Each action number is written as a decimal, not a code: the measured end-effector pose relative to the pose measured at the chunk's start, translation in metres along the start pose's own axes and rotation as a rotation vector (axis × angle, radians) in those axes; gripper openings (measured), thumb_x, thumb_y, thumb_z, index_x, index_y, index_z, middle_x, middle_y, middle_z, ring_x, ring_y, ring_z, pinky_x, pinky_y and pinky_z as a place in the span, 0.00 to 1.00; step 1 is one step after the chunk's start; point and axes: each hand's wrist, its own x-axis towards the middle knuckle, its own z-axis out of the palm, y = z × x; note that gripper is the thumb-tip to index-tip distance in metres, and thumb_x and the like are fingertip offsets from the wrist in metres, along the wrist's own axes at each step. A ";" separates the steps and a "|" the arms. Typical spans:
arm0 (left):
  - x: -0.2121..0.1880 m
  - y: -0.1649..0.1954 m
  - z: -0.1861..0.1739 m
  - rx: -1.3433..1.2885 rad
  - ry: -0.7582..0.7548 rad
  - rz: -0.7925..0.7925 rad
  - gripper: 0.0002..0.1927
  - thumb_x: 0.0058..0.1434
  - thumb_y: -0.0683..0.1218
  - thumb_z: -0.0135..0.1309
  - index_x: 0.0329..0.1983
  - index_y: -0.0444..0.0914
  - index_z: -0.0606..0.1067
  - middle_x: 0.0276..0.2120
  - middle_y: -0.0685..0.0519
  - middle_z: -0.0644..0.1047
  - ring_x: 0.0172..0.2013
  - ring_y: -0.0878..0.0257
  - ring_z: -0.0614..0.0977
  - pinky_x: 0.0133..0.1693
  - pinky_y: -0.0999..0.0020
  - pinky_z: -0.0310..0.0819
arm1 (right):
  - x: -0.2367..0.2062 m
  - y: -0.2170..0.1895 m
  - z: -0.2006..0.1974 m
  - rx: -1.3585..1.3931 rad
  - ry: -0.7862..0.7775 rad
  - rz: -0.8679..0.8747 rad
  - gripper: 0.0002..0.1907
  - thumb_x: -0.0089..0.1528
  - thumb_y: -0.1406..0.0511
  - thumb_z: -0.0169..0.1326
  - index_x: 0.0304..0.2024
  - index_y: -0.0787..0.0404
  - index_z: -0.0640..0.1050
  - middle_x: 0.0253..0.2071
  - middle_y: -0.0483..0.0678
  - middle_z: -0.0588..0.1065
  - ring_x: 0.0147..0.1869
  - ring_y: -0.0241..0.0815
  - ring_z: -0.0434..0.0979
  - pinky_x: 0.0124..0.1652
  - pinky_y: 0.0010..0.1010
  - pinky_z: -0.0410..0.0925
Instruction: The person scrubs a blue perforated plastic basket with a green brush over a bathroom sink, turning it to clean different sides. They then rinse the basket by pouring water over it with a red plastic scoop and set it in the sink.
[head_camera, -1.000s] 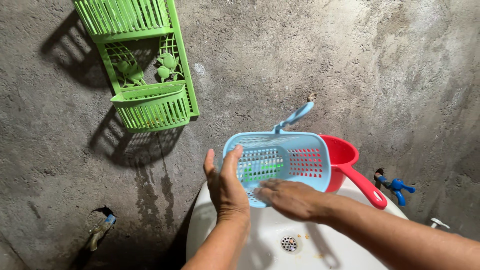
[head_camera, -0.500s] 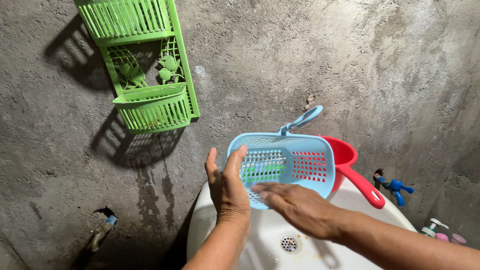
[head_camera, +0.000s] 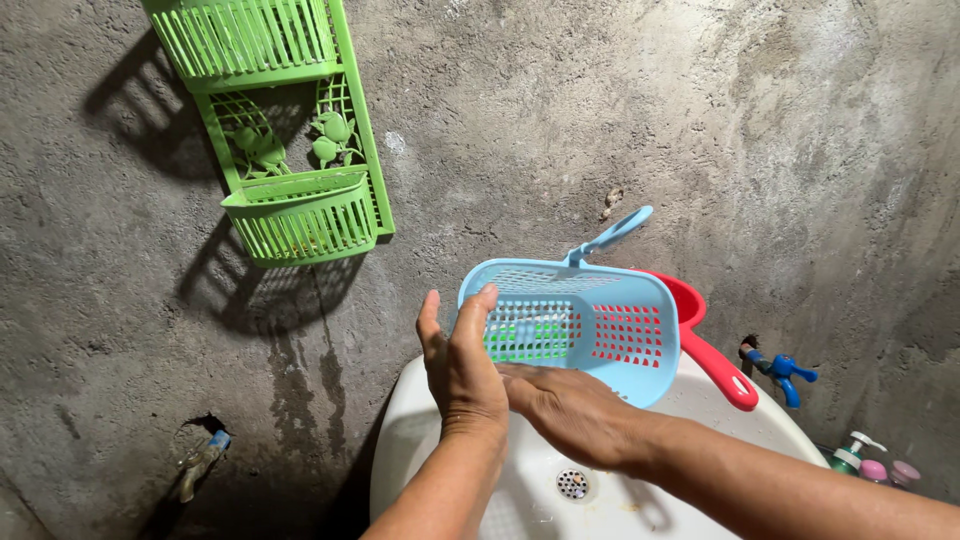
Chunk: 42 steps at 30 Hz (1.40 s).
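Note:
A light blue slotted plastic basket (head_camera: 600, 320) with a thin handle is held up above a white sink (head_camera: 720, 420), its open top tilted toward the wall. Something green shows through its slots. My left hand (head_camera: 462, 372) grips the basket's left end, with a fingertip on the rim. My right hand (head_camera: 572, 412) lies flat against the basket's lower front edge. Its fingers stretch toward my left palm, and their tips are hidden behind that hand.
A red scoop (head_camera: 712, 350) rests on the sink rim behind the basket. A green two-tier plastic rack (head_camera: 290, 215) hangs on the rough concrete wall. A blue tap (head_camera: 782, 370) juts out at right, with pump bottles (head_camera: 860, 455) below it. The sink drain (head_camera: 572, 484) shows between my arms.
The basket has moved a little up and right. My right hand slid from across its front down to its lower edge. My left hand kept its grip.

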 end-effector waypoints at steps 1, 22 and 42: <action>0.000 0.001 0.001 -0.009 -0.011 -0.011 0.53 0.44 0.63 0.58 0.74 0.48 0.56 0.65 0.45 0.69 0.64 0.52 0.71 0.63 0.58 0.60 | -0.003 -0.004 -0.001 0.030 0.015 -0.022 0.35 0.66 0.46 0.29 0.66 0.54 0.70 0.66 0.51 0.72 0.69 0.52 0.69 0.65 0.38 0.60; 0.028 0.003 -0.001 0.092 -0.358 -0.095 0.61 0.35 0.61 0.64 0.72 0.50 0.47 0.56 0.44 0.76 0.53 0.49 0.81 0.52 0.44 0.74 | -0.014 0.028 0.006 -0.150 0.409 -0.070 0.09 0.64 0.68 0.51 0.46 0.64 0.77 0.32 0.63 0.78 0.34 0.61 0.79 0.34 0.47 0.70; 0.000 -0.011 -0.006 -0.021 -0.274 -0.240 0.41 0.40 0.65 0.62 0.55 0.41 0.72 0.40 0.46 0.82 0.37 0.53 0.86 0.36 0.57 0.81 | -0.019 0.012 0.013 -0.706 -0.019 -0.144 0.12 0.58 0.64 0.52 0.42 0.64 0.74 0.36 0.63 0.78 0.43 0.66 0.78 0.49 0.55 0.68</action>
